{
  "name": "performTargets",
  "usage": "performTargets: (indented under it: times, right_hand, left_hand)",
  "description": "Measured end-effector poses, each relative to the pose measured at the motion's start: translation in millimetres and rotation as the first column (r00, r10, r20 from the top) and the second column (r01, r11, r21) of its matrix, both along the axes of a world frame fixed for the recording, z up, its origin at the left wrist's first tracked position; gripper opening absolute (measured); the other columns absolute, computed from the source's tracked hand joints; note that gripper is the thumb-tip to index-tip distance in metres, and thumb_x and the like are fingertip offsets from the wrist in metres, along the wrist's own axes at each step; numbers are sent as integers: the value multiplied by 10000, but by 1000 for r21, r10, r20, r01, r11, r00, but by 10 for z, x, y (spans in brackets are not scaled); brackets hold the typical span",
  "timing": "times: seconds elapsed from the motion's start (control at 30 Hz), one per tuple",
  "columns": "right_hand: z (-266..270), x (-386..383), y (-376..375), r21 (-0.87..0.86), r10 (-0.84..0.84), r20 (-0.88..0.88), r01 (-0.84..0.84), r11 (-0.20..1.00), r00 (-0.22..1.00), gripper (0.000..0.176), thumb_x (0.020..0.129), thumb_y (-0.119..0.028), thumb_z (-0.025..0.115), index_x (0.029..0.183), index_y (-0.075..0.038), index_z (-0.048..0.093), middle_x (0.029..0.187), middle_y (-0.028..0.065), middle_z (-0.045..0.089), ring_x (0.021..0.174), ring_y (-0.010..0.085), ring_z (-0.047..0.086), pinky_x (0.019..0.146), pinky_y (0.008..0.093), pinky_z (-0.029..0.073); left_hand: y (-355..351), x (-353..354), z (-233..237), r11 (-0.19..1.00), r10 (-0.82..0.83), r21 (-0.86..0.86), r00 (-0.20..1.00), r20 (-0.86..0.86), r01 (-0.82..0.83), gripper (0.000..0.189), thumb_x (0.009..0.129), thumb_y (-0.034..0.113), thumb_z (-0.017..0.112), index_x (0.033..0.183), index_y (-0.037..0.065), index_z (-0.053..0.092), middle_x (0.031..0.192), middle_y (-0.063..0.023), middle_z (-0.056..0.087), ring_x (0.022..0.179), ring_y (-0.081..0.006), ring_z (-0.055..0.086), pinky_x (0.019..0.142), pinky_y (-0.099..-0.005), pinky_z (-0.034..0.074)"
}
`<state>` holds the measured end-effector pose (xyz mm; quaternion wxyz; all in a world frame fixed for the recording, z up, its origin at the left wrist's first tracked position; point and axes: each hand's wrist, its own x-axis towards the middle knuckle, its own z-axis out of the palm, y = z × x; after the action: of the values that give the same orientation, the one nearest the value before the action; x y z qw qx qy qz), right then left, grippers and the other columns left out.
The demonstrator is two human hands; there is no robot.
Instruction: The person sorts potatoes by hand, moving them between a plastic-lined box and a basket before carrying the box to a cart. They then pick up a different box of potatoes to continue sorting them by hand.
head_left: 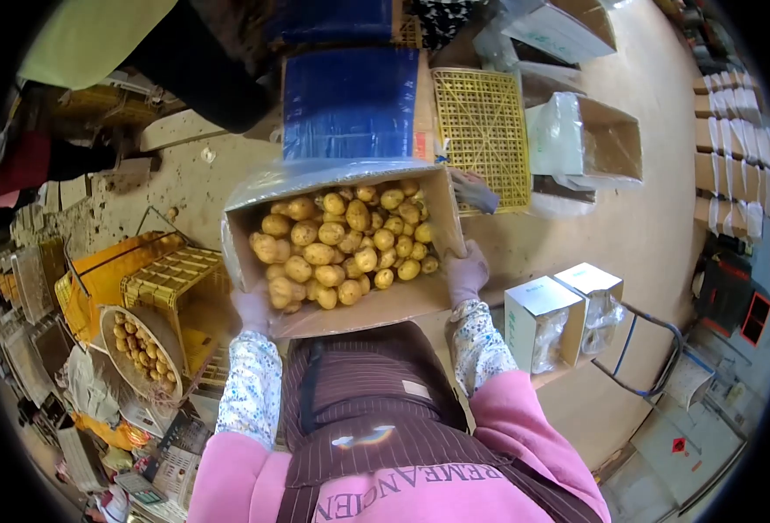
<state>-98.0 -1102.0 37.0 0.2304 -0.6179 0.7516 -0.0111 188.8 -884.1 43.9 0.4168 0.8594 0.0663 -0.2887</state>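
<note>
In front of my apron I hold an open cardboard box (367,315) full of yellow-brown potatoes (350,240). My left hand (252,309), in a pale glove, is closed on the near left corner of the box. The near right corner is gripped by my right hand (468,272), gloved the same way. Clear plastic film (315,177) hangs over the far side of the box. Just past the right side shows another person's gloved hand (474,192), by a yellow plastic crate (483,131).
A blue-covered stack (350,105) stands beyond the box. Open cartons (607,139) lie at the upper right, and white boxes (542,322) sit on a hand cart (655,349). To the left are a basket of potatoes (143,353) and a yellow crate (176,279). Other people stand at the upper left.
</note>
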Motion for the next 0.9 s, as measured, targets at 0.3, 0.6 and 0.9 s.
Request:
performTargets:
  times: [0.3, 0.6, 0.9]
  right_hand:
    - [181, -442, -580, 155, -223, 376, 176, 972, 899, 200, 649, -205, 658, 795, -79, 606, 720, 85, 622, 653, 206, 589, 625, 336, 458]
    - [-198, -264, -114, -37, 5, 43, -4, 999, 999, 232, 701, -280, 618, 819, -82, 593, 799, 148, 610, 782, 343, 574, 710, 386, 438]
    - [-340, -349, -122, -76, -67, 84, 73, 994, 994, 342, 644, -228, 683, 926, -39, 645, 803, 139, 659, 740, 264, 636, 675, 358, 476]
  left_hand:
    - [-278, -805, 819, 944, -282, -131, 946, 161, 304, 104, 663, 38, 616, 628, 20, 520, 583, -27, 527, 489, -91, 469, 404, -241, 349]
    - [44, -78, -185, 986, -107, 126, 994, -9, 107, 277, 636, 36, 628, 890, -60, 574, 661, -86, 595, 602, -164, 573, 547, -283, 458]
    - [76, -80, -191, 904, -329, 311, 942, 71, 293, 252, 655, 147, 641, 814, -47, 617, 704, -170, 628, 653, -258, 611, 637, -344, 467]
